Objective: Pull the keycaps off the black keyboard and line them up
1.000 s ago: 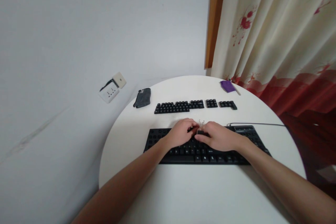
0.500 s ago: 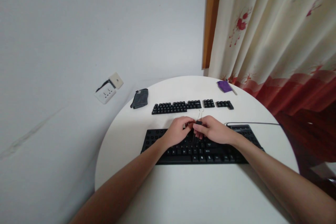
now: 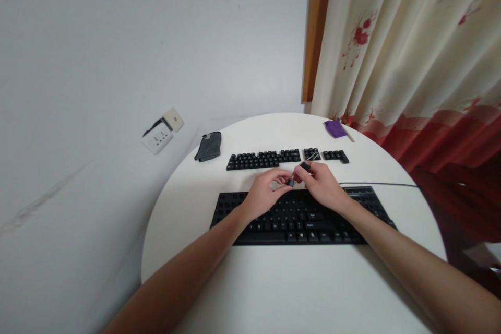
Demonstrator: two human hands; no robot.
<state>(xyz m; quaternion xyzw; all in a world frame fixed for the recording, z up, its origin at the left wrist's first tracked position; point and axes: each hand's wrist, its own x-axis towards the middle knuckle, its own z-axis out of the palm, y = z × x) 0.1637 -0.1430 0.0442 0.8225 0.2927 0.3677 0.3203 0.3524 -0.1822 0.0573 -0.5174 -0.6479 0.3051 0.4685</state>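
Observation:
My right hand (image 3: 320, 181) grips a keycap puller (image 3: 305, 166), which has a small black body and thin wires sticking out of both ends. A small black keycap (image 3: 290, 182) is pinched between the thumb and fingers of my left hand (image 3: 267, 189). The puller's near wires reach down to this keycap; whether they still hook it, I cannot make out. Both hands hover over the far edge of a black keyboard (image 3: 260, 239). Lettered keys fill its lower rows, while bare key positions show at the upper left. My right forearm hides part of its right side.
Behind the keyboard, removed keycaps (image 3: 263, 159) lie in rows, with smaller groups (image 3: 335, 155) to the right. A dark grey pouch (image 3: 209, 146) lies at the far left of the round white table (image 3: 250, 282), and a purple cloth (image 3: 334, 128) far right. A cable (image 3: 379, 183) runs off rightward.
Both hands have risen off the keys toward the far edge. The puller has tilted to the right, and a keycap now shows in my left fingers.

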